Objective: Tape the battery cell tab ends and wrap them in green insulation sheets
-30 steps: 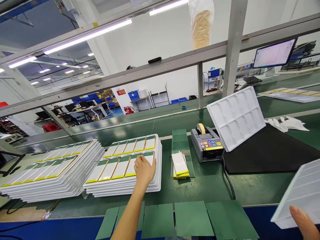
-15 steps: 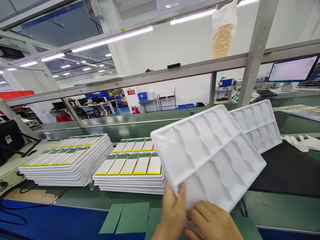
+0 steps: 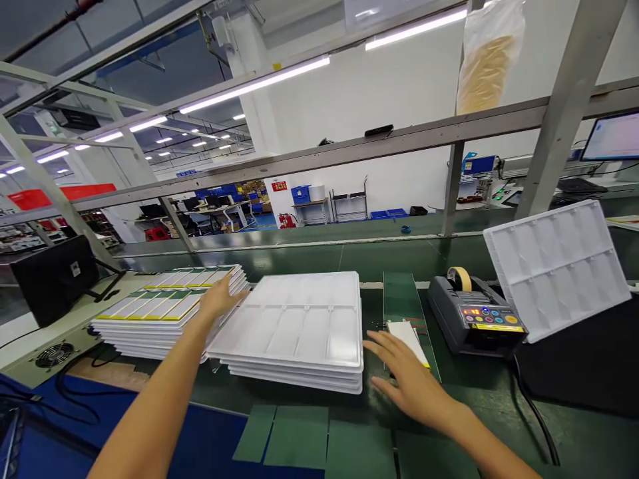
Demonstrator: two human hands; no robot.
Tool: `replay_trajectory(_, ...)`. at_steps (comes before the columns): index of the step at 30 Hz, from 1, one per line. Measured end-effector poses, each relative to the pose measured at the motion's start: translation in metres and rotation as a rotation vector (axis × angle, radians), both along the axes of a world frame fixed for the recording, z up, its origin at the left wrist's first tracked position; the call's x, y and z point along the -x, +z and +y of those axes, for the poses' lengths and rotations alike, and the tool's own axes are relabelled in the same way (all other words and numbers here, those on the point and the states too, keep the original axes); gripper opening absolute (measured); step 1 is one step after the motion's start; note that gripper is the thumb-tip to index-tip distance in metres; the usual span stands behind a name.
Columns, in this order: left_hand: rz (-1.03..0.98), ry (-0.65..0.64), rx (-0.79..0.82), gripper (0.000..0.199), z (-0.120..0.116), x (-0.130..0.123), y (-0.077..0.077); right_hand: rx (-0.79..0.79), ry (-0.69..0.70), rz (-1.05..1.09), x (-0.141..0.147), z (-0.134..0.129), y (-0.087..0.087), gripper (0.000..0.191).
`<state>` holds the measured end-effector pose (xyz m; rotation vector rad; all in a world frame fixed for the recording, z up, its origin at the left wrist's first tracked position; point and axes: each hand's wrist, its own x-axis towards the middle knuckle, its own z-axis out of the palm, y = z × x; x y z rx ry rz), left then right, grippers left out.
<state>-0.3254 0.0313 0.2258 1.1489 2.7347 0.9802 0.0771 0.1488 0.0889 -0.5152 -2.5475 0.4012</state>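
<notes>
1. On the left, a tray stack (image 3: pixel 144 336), white pieces (image 3: pixel 150 307) edged yellow and green filling its top compartments!
2. Here's the left hand (image 3: pixel 217 301), between the stacks; finger spacing, can't tell.
3. Centre, the top tray (image 3: pixel 299 326) sits on its stack, white compartments upward.
4. Right hand (image 3: pixel 412 382) just beside it, fingers spread.
5. Further right, a tape dispenser (image 3: pixel 472 319) holds a yellowish roll (image 3: pixel 460 278); a white tray (image 3: pixel 559 266) stands tilted beyond.
</notes>
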Motion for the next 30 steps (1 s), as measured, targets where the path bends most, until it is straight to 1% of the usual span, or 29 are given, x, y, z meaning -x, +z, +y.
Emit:
replay_trajectory(1,0.062,-0.009,0.057,0.070,0.003,-0.005,-0.013,0.053,0.023,-0.034,0.009,-0.002,-0.007,0.055)
replay_trajectory(3,0.141,-0.083,0.186,0.055,0.006,-0.025,-0.044,0.113,0.020,-0.045,0.019,-0.008,-0.017,0.061)
replay_trajectory(5,0.190,-0.152,0.299,0.050,0.007,-0.047,-0.076,0.107,-0.006,-0.001,0.025,-0.014,-0.022,0.065)
replay_trajectory(6,0.205,-0.164,0.344,0.052,0.006,-0.056,-0.089,0.084,-0.005,0.023,0.027,-0.016,-0.022,0.065)
replay_trajectory(7,0.221,-0.161,0.378,0.054,0.007,-0.063,-0.099,0.054,0.005,0.041,0.030,-0.017,-0.021,0.062)
replay_trajectory(8,0.234,-0.151,0.406,0.056,0.007,-0.068,-0.106,0.022,0.018,0.054,0.032,-0.017,-0.020,0.057)
replay_trajectory(9,0.245,-0.134,0.428,0.057,0.008,-0.071,-0.109,-0.010,0.028,0.069,0.036,-0.016,-0.018,0.050)
replay_trajectory(10,0.255,-0.116,0.444,0.058,0.010,-0.072,-0.110,-0.037,0.027,0.086,0.040,-0.013,-0.017,0.044)
replay_trajectory(12,0.268,-0.086,0.467,0.059,0.016,-0.070,-0.107,-0.079,-0.006,0.138,0.050,-0.007,-0.014,0.034)
replay_trajectory(16,0.283,-0.059,0.488,0.059,0.025,-0.066,-0.099,-0.142,-0.077,0.197,0.065,0.004,-0.011,0.025)
replay_trajectory(19,0.289,-0.054,0.512,0.059,0.028,-0.065,-0.098,-0.138,-0.084,0.176,0.065,0.003,-0.009,0.027)
replay_trajectory(21,0.309,-0.037,0.522,0.060,0.029,-0.066,-0.096,-0.093,-0.061,0.167,0.056,-0.002,-0.006,0.033)
replay_trajectory(23,0.362,0.003,0.510,0.062,0.030,-0.073,-0.092,-0.018,-0.020,0.169,0.040,-0.011,-0.003,0.040)
replay_trajectory(24,0.416,0.020,0.469,0.063,0.031,-0.081,-0.088,0.024,0.005,0.172,0.031,-0.015,-0.002,0.041)
replay_trajectory(25,0.479,0.018,0.395,0.063,0.031,-0.091,-0.084,0.066,0.030,0.176,0.021,-0.020,-0.001,0.041)
replay_trajectory(26,0.538,-0.011,0.287,0.061,0.032,-0.106,-0.080,0.104,0.049,0.183,0.010,-0.025,-0.002,0.039)
replay_trajectory(27,0.583,-0.076,0.151,0.058,0.032,-0.123,-0.076,0.137,0.058,0.193,0.000,-0.029,-0.003,0.036)
replay_trajectory(28,0.586,-0.179,0.007,0.054,0.033,-0.144,-0.074,0.167,0.053,0.209,-0.010,-0.032,-0.005,0.032)
replay_trajectory(29,0.543,-0.306,-0.119,0.048,0.035,-0.168,-0.073,0.194,0.034,0.231,-0.020,-0.034,-0.007,0.028)
replay_trajectory(30,0.475,-0.430,-0.195,0.042,0.037,-0.192,-0.075,0.218,0.003,0.261,-0.030,-0.034,-0.010,0.024)
